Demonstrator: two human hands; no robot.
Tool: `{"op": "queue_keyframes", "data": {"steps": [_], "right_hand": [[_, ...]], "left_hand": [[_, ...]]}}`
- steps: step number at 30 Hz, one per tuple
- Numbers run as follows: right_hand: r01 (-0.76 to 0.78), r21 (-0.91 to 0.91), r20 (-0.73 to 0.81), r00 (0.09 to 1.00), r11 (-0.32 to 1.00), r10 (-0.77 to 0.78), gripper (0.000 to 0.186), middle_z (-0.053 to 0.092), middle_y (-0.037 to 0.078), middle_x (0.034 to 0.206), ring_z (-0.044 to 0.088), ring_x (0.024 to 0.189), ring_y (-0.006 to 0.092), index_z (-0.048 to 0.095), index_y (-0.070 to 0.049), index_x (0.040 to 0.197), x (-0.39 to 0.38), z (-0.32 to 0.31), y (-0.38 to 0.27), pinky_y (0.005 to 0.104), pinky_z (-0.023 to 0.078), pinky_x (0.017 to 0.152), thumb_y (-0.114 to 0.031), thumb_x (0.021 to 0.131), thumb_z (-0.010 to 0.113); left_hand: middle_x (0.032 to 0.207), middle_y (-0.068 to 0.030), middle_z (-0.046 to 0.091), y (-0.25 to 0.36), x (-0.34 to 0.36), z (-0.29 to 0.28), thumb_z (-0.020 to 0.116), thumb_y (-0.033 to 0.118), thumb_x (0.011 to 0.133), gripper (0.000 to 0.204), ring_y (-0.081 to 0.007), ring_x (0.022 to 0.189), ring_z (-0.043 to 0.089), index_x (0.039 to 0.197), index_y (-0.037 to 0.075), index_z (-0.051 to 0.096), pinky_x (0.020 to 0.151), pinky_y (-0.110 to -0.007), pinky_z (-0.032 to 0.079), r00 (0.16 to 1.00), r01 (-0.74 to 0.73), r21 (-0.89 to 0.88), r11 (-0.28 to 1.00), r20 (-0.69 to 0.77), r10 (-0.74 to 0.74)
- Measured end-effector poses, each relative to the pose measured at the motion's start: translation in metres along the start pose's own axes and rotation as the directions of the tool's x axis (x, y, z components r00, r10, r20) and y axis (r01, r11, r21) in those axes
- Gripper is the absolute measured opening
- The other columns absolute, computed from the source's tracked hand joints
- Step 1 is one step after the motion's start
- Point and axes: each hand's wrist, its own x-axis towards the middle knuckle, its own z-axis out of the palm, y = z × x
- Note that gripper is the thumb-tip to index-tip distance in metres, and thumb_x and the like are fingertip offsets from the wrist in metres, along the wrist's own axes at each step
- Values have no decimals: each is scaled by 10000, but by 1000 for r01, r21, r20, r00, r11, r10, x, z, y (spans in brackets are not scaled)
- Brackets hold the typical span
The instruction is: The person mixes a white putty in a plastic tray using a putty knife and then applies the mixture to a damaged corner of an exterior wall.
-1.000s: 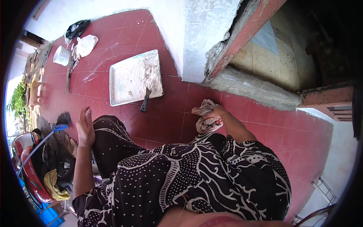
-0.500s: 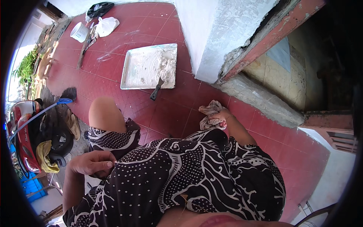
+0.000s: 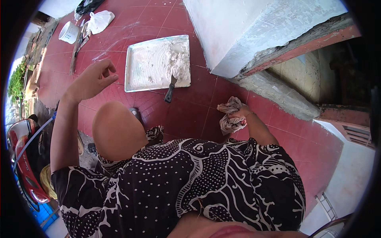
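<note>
White bucket point(image 3: 68, 32), white plastic bag point(image 3: 101, 22), black bag point(image 3: 89, 6) far left. Green plants point(image 3: 16, 81) left. Red motorbike point(image 3: 28, 168) near left.

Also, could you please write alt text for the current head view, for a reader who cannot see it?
A person's right hand holds a crumpled pale cloth, while the left hand hovers, apparently empty. Ahead, a white tray of pale paste lies on a red tiled floor, with a dark-handled scraper resting across the tray's near edge.
</note>
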Motion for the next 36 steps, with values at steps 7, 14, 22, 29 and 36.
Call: {"op": "queue_keyframes", "data": {"steps": [7,14,22,29,36], "right_hand": [[-10,-313,-119,992,950,-29,645,648,170,932,651,807,319,624,-35,1033,109,50,-75,477,537,654,-492,591,734],[145,-343,-436,851,928,-294,500,621,228,961,588,937,363,635,-3,956,86,87,-281,419,455,833,-472,825,522],[419,220,-550,799,881,-243,582,592,251,1051,545,1038,359,584,51,1068,200,131,-372,403,416,882,-475,877,428],[309,684,-351,933,661,-72,704,606,153,845,587,764,246,574,61,1071,199,165,-467,394,486,680,-580,867,365],[280,663,-323,944,694,-72,662,567,90,776,571,675,213,578,11,1033,197,179,-490,348,488,576,-595,865,373]], "left_hand": [[729,-7,543,-161,218,32,569,304,863,298,-72,605,475,989,35,544,532,-205,406,964,54,-101,993,266,-26],[902,-85,586,-403,335,63,548,395,854,473,-139,643,516,1135,14,540,570,-286,478,929,307,-477,824,-39,-369],[1386,-261,275,-488,342,108,364,613,852,855,-483,1258,267,1378,-40,200,951,-635,267,772,470,-732,493,71,-632],[1320,-282,364,-591,334,95,265,666,859,926,-471,1182,394,1377,-87,114,942,-611,320,850,519,-793,319,440,-288],[1114,-246,541,-602,304,85,209,675,860,816,-418,918,571,1281,5,407,821,-554,455,823,559,-695,452,398,-405]]}}
